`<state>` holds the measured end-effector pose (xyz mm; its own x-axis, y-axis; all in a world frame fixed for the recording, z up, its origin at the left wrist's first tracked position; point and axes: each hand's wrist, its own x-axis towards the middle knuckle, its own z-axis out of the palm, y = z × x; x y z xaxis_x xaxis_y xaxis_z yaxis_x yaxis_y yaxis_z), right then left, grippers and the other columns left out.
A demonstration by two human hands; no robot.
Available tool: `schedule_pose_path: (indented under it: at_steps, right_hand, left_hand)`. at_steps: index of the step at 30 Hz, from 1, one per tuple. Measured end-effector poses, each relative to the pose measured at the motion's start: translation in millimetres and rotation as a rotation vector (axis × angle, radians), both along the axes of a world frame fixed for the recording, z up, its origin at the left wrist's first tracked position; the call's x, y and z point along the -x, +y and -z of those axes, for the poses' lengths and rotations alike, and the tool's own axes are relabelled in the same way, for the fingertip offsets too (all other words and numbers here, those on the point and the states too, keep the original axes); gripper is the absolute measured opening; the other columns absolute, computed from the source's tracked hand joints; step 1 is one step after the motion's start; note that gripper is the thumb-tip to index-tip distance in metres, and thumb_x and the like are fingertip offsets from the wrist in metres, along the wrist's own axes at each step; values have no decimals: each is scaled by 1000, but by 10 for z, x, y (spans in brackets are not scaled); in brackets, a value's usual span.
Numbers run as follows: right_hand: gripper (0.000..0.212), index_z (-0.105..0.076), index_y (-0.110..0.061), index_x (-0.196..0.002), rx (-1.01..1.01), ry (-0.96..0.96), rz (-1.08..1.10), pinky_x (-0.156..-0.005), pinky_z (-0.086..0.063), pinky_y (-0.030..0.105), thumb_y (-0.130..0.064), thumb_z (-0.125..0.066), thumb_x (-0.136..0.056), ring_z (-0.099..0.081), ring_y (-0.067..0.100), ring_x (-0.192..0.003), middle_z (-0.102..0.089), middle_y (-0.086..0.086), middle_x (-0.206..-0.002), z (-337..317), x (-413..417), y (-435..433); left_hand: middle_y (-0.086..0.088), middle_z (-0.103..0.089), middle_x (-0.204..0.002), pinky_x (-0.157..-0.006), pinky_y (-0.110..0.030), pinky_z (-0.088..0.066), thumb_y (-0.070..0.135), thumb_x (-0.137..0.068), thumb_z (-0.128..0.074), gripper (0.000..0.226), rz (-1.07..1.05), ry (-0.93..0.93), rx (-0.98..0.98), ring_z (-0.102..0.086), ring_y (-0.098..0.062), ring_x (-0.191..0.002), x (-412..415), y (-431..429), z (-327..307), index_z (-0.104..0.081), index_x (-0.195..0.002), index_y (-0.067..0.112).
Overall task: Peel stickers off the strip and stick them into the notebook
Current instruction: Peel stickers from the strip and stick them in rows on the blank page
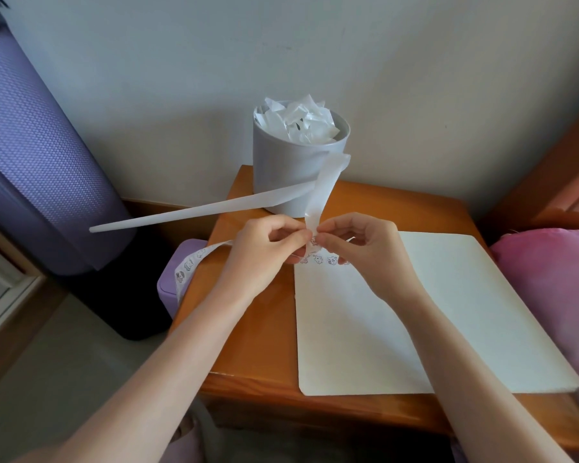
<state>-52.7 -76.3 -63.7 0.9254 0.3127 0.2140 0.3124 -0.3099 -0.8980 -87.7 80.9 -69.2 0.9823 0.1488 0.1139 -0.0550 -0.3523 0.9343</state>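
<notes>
Cream page of the open notebook (415,312) lies at the right of the desk (248,329), bare except for a short row of stickers (319,260) at its far left corner. Just above that row the left hand (261,259) and right hand (368,248) each hold a pinching grip on the strip (314,212), apparently peeling the next one. Printed strip trails off left, so I judge it early going: most of the page is unfilled.

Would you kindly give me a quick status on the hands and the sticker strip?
Left hand and right hand both pinching sticker strip over top edge of notebook. Row of stickers already on page. Peeled backing loops past paper-filled bin; page unobstructed.
</notes>
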Motion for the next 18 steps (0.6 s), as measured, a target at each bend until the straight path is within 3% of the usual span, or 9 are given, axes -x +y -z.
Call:
schedule_pose_path:
  at_steps: [4,9,14,18]
  right_hand:
    - [7,-70,-12,-85,-8,7,8,-53,-47,12,-9,-73,-80,-60,1,-61,-69,-6,-74,6,0,1]
    - [5,-69,-14,-82,24,-21,5,-54,-47,13,-10,-72,-80,-59,3,-63,-69,-5,-74,9,-2,6]
    - [7,-68,-22,-79,123,-56,12,-58,-41,14,-17,-72,-82,-54,3,-64,-64,-19,-71,42,0,11]
    - [6,-65,-27,-81,223,-155,42,-65,-40,14,-25,-71,-83,-52,5,-81,-58,-15,-91,44,5,33]
  left_hand:
    - [9,-67,-85,-62,-4,-49,26,-88,-61,16,8,2,-7,-66,-1,-76,5,-3,-7,-67,-101,20]
    - [7,-70,-84,-67,-13,-55,29,-89,-60,16,-3,31,47,-68,-5,-77,1,-9,0,-68,-100,20]
    - [6,-69,-81,-61,-12,-54,26,-89,-60,12,-23,34,53,-67,0,-74,-3,-4,17,-67,-95,19]
    - [10,-66,-75,-57,-9,-52,26,-89,-61,6,-50,20,47,-66,4,-70,-3,5,15,-65,-89,22]
